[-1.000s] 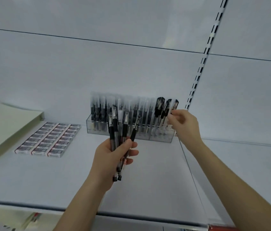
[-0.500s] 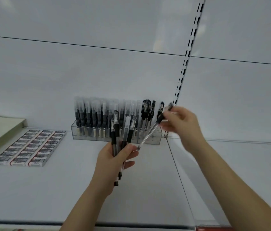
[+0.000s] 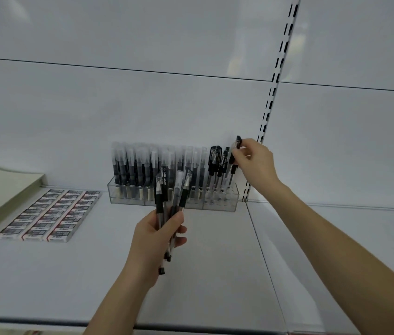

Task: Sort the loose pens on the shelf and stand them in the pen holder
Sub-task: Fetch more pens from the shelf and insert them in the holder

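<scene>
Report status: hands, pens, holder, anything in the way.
Left hand grips a bundle of pens. Right hand pinches one black-capped pen, upright, at the clear pen holder's right end. Nothing seen blocking that end.

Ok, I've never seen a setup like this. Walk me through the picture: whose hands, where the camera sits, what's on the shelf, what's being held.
There is no machine here. A person works with two bare hands, and the camera is worn on their head, looking forward and down. The left hand grips a bundle of pens. The right hand pinches a single pen, upright, at the right end of the clear pen holder. The holder stands at the back of the white shelf and already holds many pens. Whether that pen is seated yet is hard to tell. To the left lie rows of small boxes, then a stack of pale sheets.
</scene>
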Action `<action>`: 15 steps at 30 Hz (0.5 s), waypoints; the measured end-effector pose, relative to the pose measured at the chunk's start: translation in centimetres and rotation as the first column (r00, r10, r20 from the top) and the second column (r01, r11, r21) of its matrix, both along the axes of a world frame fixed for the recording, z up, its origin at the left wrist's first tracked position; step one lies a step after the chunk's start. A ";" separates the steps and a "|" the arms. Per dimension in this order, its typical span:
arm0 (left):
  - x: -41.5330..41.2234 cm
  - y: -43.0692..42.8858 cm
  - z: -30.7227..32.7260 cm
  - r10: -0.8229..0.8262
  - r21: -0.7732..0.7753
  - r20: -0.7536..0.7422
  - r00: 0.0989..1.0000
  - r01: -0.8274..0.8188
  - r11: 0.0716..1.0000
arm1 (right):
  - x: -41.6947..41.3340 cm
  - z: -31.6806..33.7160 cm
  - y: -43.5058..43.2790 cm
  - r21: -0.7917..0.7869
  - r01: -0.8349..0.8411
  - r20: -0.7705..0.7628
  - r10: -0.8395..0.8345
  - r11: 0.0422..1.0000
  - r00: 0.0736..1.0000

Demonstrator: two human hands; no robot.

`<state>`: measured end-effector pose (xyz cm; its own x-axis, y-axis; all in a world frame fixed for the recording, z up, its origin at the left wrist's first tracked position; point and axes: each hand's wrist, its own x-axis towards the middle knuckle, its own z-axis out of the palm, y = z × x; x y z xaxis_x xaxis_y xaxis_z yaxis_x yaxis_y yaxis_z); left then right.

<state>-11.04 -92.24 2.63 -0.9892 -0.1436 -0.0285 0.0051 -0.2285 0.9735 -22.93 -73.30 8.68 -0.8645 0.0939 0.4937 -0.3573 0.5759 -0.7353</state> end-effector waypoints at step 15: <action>0.0 1.0 0.4 -0.054 0.051 -0.058 0.997 0.057 0.997 | 4.8 -2.7 -1.0 -0.240 -0.071 0.031 0.081 0.968 0.996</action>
